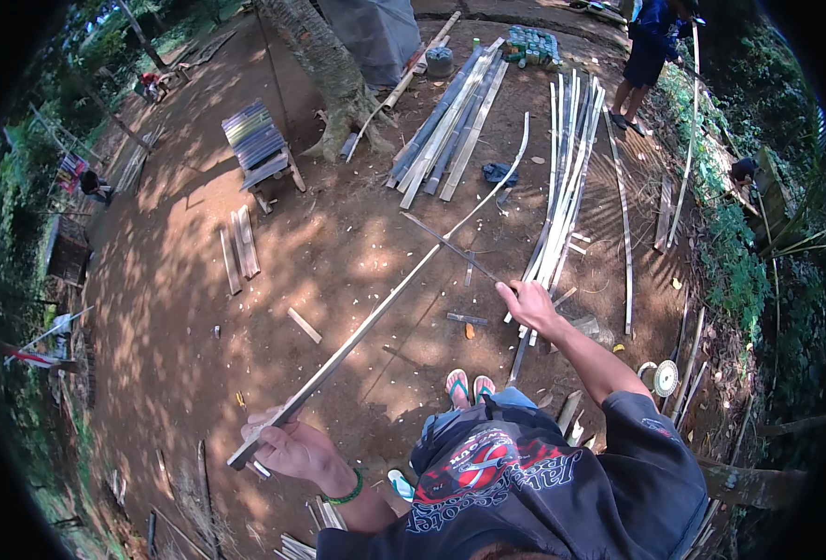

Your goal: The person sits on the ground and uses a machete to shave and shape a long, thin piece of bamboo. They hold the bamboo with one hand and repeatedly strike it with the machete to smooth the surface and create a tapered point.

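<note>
My left hand (293,450) is clamped round the near end of the strip (389,303), which runs out toward one o'clock, held level. My right hand (528,305) grips the blade (452,248), laid across it for trimming.

The bare reddish earth ground (338,261) carries everything. Far in the middle lies a bundle of long grey split poles (450,121), and to its right a row of pale thin bamboo slats (562,187). At left sit short planks (238,247), with small wood offcuts (305,325) scattered nearer.
</note>
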`<state>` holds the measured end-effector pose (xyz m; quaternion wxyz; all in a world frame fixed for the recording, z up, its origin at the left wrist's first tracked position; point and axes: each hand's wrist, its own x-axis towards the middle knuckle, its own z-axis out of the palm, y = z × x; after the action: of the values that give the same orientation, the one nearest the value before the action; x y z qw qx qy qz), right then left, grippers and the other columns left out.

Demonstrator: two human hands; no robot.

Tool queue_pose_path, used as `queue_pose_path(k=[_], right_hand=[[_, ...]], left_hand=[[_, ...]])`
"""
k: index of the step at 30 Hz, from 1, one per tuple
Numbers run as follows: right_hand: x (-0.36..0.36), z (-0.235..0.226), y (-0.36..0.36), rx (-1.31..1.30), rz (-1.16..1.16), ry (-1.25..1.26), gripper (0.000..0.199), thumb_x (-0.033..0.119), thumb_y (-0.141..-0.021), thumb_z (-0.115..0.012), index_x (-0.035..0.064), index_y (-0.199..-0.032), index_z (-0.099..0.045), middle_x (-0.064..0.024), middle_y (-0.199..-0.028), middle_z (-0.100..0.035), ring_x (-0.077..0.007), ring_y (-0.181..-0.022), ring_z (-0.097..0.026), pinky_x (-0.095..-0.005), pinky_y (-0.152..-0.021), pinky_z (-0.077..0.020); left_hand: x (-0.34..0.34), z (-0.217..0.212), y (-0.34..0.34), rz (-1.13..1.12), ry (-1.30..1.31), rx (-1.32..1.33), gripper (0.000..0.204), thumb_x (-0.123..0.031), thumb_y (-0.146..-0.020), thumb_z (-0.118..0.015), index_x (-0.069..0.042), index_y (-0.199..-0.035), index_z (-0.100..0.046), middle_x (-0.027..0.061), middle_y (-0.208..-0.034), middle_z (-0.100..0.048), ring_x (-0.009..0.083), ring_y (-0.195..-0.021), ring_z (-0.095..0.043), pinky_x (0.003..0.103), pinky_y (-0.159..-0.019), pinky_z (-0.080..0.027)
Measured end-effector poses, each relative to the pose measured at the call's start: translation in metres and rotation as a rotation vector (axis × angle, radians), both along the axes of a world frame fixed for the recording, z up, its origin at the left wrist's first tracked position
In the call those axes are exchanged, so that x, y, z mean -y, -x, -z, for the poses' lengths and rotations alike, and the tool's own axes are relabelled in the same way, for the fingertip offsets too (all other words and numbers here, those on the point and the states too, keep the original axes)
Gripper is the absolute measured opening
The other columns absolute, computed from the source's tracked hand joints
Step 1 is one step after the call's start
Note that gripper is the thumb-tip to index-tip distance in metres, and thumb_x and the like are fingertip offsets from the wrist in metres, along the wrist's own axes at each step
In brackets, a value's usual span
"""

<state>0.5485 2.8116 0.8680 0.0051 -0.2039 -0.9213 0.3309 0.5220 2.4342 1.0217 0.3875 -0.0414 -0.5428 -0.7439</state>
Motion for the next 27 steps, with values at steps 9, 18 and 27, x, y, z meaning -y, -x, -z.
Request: queue_pose_path(k=[9,18,27], right_hand=[[0.025,-0.015,-0.054,-0.105,-0.089,0.260,0.051,0.041,-0.097,-0.052,-0.0042,-0.076,-0.067,-0.0281,-0.063,-0.059,-0.0466,-0.067,-0.063,-0.0493,-0.063,-0.0485],[0.056,0.018,-0.068,-0.094,0.031,0.587,0.060,0.047,-0.101,-0.045,-0.0054,-0.077,-0.061,-0.0223,-0.060,-0.053,-0.0306,-0.057,-0.055,-0.0455,-0.060,-0.0408],[0.101,0.022,-0.038,-0.124,0.162,0.692,0.065,0.053,-0.100,-0.045,-0.0046,-0.071,-0.051,-0.0096,-0.057,-0.040,-0.0148,-0.060,-0.041,-0.0411,-0.056,-0.0374]], left_hand=[[0.037,-0.048,-0.052,0.013,0.092,-0.254,0.044,-0.044,-0.094,-0.062,-0.009,-0.079,-0.040,-0.0003,-0.078,-0.037,0.0114,-0.066,-0.042,0.019,-0.059,-0.039],[0.015,-0.065,-0.035,0.587,0.081,-0.510,0.046,-0.049,-0.075,-0.081,-0.016,-0.088,-0.052,-0.0027,-0.082,-0.045,0.0150,-0.082,-0.048,0.031,-0.080,-0.047],[-0.008,-0.117,0.045,1.688,0.264,-0.704,0.036,-0.038,-0.083,-0.080,-0.008,-0.074,-0.063,0.0020,-0.064,-0.062,0.0186,-0.064,-0.061,0.032,-0.065,-0.053]])
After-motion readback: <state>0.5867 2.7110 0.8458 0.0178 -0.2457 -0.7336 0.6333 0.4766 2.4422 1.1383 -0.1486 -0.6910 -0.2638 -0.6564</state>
